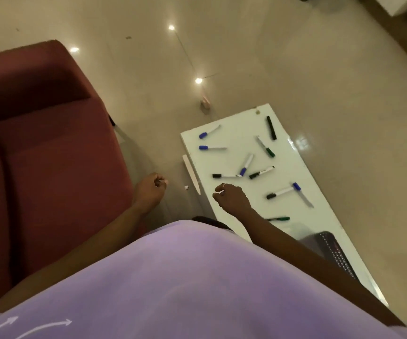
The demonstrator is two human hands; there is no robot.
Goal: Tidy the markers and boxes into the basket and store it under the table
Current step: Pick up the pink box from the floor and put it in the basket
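Note:
Several markers lie scattered on a low white table: blue-capped ones at the far left, a black marker at the far edge, green-capped ones and black-capped ones in the middle. A dark mesh basket stands on the table's near end, partly hidden by my right arm. My right hand hovers over the table's near left edge, fingers loosely curled, holding nothing. My left hand hangs over the floor beside the table, curled into a loose fist. No boxes are visible.
A dark red sofa fills the left side. The glossy beige floor surrounds the table. A thin white strip lies on the floor along the table's left edge, with a small object farther off.

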